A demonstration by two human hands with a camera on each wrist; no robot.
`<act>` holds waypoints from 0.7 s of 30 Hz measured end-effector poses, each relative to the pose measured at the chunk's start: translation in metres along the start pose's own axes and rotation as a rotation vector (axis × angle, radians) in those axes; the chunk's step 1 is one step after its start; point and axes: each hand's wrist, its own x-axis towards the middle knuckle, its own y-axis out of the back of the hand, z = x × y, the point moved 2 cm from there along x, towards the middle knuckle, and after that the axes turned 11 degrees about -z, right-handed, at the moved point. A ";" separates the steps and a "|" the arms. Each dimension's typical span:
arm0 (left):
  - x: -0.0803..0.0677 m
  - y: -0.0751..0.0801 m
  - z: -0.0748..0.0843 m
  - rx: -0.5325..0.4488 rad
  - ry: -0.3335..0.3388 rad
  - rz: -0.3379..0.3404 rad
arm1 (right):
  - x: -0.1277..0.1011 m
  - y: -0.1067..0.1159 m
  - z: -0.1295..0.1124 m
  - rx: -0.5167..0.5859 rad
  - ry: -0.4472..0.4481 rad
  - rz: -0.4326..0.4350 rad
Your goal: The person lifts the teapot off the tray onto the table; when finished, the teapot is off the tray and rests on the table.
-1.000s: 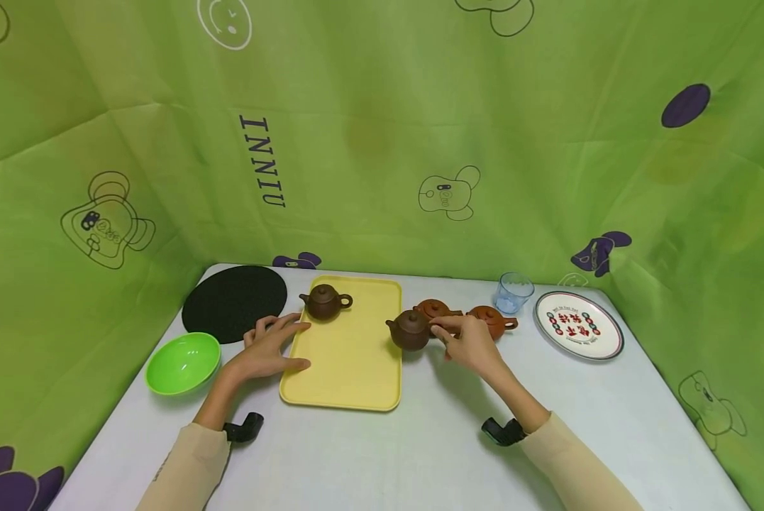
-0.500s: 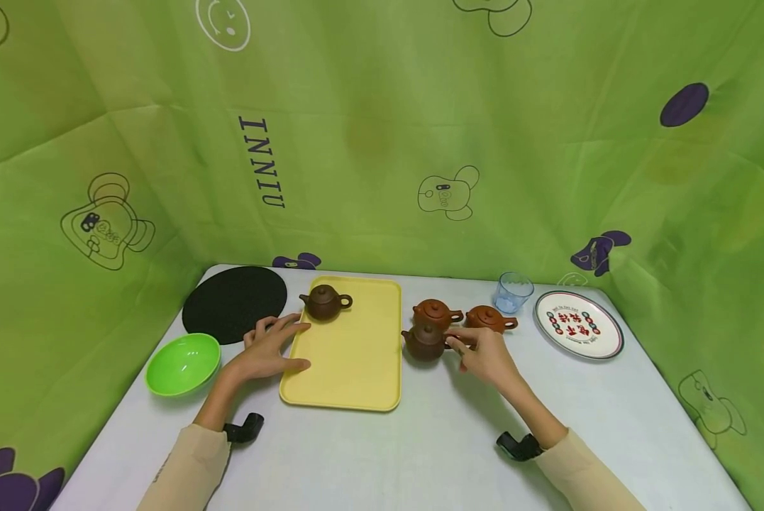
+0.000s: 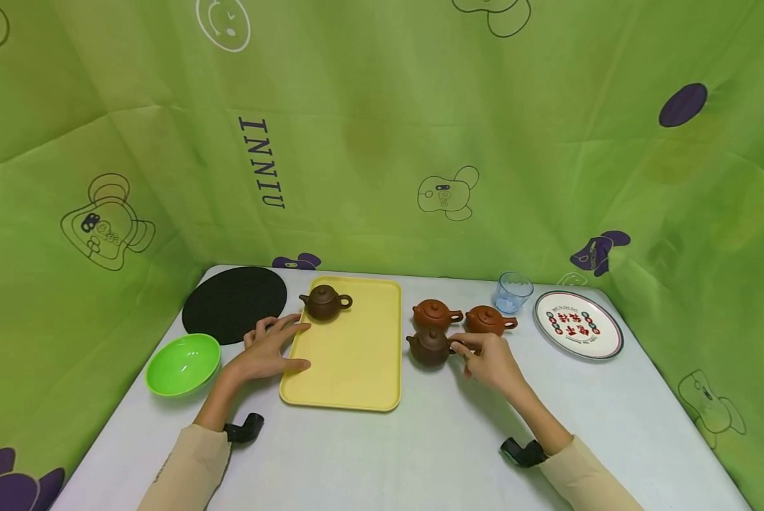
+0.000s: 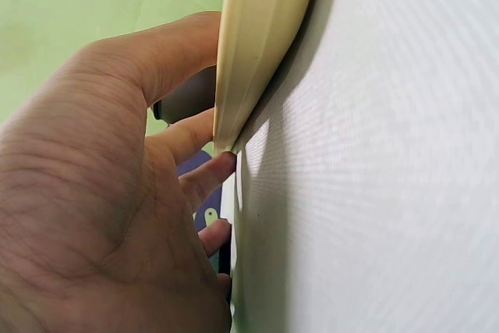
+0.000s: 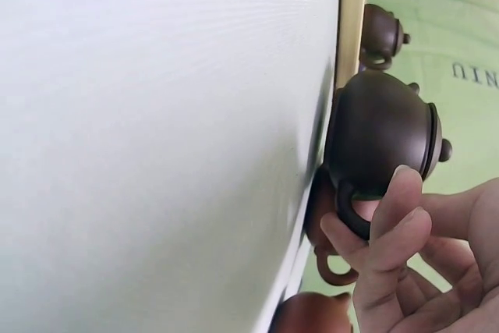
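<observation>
My right hand [image 3: 493,362] pinches the handle of a dark brown teapot [image 3: 429,348], which sits right of the yellow tray [image 3: 350,362] with its spout toward it. In the right wrist view the thumb and fingers [image 5: 390,247] close on that handle, and the pot's base is close against the white tabletop. Across the tray's left edge rests my left hand [image 3: 268,351], thumb and fingers spread; in the left wrist view its fingertips meet the tray rim [image 4: 257,44]. A second dark brown teapot [image 3: 323,303] stands on the tray's far left part.
Just behind the held teapot are two reddish-brown teapots [image 3: 431,314] side by side. Farther right stand a blue glass [image 3: 513,294] and a patterned plate [image 3: 579,325]. A black round mat [image 3: 235,301] and a green bowl [image 3: 184,364] lie at the left.
My right hand has brought the dark brown teapot off the tray's right edge, rightward and toward me, down to the table. The left hand has stayed in place.
</observation>
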 end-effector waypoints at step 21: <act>-0.001 0.001 0.002 0.000 0.003 -0.002 | -0.002 -0.001 0.007 -0.009 -0.014 0.001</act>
